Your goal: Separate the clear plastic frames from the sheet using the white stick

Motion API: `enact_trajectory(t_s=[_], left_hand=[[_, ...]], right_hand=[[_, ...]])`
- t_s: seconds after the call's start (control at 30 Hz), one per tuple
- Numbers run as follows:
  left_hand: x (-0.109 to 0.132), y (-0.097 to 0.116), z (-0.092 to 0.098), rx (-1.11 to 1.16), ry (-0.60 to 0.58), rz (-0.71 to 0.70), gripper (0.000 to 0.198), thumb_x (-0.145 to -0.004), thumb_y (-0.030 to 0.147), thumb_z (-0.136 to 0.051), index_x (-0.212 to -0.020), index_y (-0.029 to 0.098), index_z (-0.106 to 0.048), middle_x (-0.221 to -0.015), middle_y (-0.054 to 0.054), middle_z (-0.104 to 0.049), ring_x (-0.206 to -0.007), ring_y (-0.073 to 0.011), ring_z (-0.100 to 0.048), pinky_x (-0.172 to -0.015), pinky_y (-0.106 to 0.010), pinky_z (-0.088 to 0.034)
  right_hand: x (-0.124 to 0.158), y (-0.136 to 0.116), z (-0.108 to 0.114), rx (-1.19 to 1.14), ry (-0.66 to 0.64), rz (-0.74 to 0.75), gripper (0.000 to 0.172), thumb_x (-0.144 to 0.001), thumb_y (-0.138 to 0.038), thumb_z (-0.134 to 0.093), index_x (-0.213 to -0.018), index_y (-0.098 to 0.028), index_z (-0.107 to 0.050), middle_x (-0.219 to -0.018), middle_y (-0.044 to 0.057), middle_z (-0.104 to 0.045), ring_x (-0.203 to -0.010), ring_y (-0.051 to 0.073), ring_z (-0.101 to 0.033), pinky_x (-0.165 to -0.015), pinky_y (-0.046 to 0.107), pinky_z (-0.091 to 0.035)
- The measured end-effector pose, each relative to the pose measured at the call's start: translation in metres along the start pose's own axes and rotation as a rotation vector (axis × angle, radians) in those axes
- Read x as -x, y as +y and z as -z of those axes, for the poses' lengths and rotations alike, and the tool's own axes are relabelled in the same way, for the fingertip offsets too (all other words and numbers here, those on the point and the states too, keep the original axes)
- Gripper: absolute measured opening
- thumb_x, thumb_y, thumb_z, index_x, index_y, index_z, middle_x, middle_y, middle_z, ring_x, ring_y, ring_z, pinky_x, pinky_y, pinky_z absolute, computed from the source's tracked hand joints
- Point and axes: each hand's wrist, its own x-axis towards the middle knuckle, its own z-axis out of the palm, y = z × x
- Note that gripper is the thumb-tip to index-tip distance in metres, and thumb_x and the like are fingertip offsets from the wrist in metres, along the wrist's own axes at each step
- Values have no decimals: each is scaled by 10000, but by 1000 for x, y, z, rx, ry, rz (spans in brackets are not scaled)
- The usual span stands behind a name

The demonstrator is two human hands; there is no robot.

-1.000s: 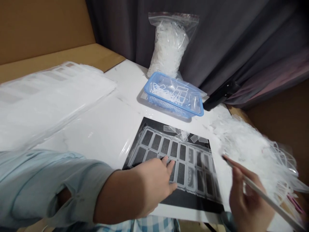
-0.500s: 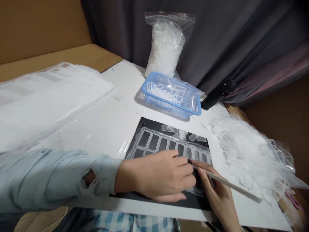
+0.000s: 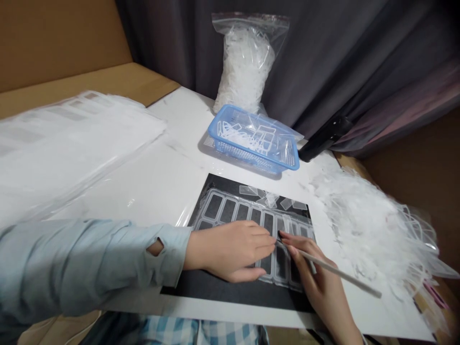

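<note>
My left hand point(image 3: 230, 251) rests with its fingers on a clear plastic grid frame point(image 3: 247, 213), which has several rectangular cells and lies on a black mat point(image 3: 230, 285). My right hand point(image 3: 316, 273) grips a thin white stick point(image 3: 336, 272) like a pen. The stick's dark tip point(image 3: 279, 238) sits on the frame, right by my left fingertips. Small clear plastic pieces point(image 3: 269, 197) lie on the mat beyond the frame. My hands hide the frame's middle.
A blue mesh basket point(image 3: 251, 158) of clear scraps and a full zip bag point(image 3: 245, 67) stand beyond the mat on a white marble-patterned board point(image 3: 143, 187). A heap of clear plastic strips point(image 3: 370, 230) lies right; a wrapped stack of sheets point(image 3: 72, 139) lies left.
Since the earliest frame, my right hand has moved left, bringing the stick's tip to my left fingertips. My left hand has shifted right along the frame. The view has tilted slightly.
</note>
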Motion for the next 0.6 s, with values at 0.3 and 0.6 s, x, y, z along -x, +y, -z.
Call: enact_trajectory(t_s=[0.3, 0.6], left_hand=[[-4, 2, 8, 9, -58, 26, 292, -902, 339, -596, -1056, 95, -636, -1064, -118, -676, -1023, -252, -594, -885, -359, -454], [0, 0, 2, 58, 10, 13, 315, -875, 327, -588, -1123, 134, -618, -1107, -131, -682, -1031, -259, -604, -870, -371, -459]], right_hand=[[4, 1, -11, 520, -48, 287, 277, -1043, -210, -401, -1221, -184, -612, -1305, 77, -637, -1175, 290, -575, -885, 419, -543], [-9, 27, 27, 572, 363, 25, 294, -1029, -292, -459, -1198, -164, -663, -1078, 124, -682, -953, 259, -652, -846, 391, -528]])
